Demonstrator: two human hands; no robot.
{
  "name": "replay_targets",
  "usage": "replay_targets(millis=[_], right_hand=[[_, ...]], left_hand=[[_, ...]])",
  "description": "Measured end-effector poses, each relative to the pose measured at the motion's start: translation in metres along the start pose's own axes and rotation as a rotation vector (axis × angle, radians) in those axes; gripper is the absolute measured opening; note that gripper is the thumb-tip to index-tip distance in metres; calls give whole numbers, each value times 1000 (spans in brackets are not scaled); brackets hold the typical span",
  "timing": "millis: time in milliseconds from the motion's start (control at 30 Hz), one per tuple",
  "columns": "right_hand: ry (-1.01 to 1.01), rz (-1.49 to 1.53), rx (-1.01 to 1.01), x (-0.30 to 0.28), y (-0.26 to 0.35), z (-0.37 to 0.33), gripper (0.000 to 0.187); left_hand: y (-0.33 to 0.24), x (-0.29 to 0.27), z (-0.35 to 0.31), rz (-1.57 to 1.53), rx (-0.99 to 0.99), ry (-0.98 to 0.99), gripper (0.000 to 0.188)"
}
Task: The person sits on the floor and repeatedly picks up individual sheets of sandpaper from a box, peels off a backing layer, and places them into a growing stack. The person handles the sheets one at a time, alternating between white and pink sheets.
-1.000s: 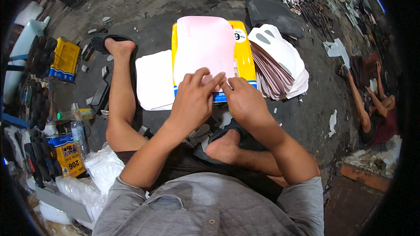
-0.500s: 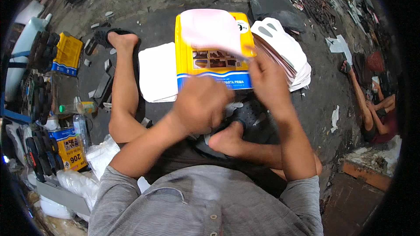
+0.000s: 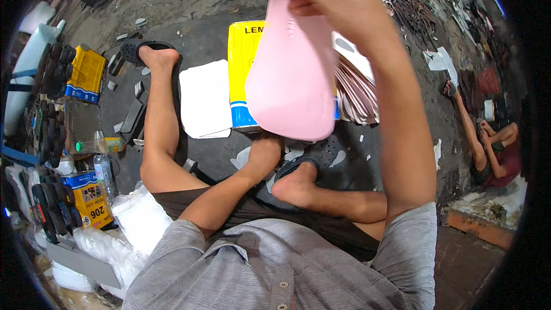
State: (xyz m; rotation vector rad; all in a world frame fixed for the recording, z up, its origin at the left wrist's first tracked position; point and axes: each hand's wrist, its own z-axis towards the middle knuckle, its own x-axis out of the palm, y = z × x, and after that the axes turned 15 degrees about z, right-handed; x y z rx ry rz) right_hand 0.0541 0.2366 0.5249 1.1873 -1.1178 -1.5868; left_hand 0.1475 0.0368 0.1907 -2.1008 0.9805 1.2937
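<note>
Raised over the work spot, my right hand (image 3: 330,0) pinches the top end of a pink sole-shaped sheet (image 3: 293,74), which hangs down with its wide rounded end toward me. Behind it lies a yellow and blue tin (image 3: 244,69), partly covered. My left hand (image 3: 267,154) is low, by the near edge of the tin; its fingers are hidden under the sheet's lower end. White sheets (image 3: 205,100) lie left of the tin. On its right, a fanned stack of white and pink sheets (image 3: 357,92) is partly hidden by my right arm.
Pale offcuts (image 3: 241,159) lie near my clog (image 3: 327,152). At left stand a rack of dark soles (image 3: 50,69), another yellow tin (image 3: 87,73), bottles (image 3: 104,172) and plastic bags (image 3: 140,215). Another person (image 3: 499,152) sits at far right. Scraps litter the dark floor.
My right hand has lifted the pink sheet off the tin, up and toward me, so it now hangs upright. My left hand has moved lower, under the sheet's near end.
</note>
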Motion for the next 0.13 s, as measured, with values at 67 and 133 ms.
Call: replay_targets(millis=[67,133], right_hand=[[15,60,-103,18,-40,4,43],[-17,-248,-210,12,-65,-3,40]], left_hand=[[-2,2,-6,35,-16,-205,25],[-7,6,-9,43,-40,-315,26]])
